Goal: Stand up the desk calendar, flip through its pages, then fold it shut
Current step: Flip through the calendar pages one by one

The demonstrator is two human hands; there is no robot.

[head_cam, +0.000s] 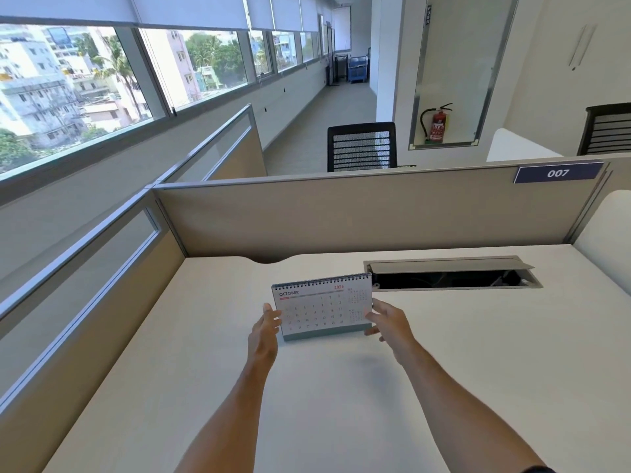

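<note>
A spiral-bound desk calendar (322, 307) stands upright on the white desk (341, 387), its October page facing me and its teal base on the desk surface. My left hand (266, 331) grips its left edge, thumb on the front of the page. My right hand (389, 322) holds its right edge, fingers at the lower right corner. The back of the calendar is hidden.
An open cable tray (450, 276) is set into the desk just behind and right of the calendar. Beige partition walls (341, 216) close the desk at the back and left. A black chair (362, 146) stands beyond the partition.
</note>
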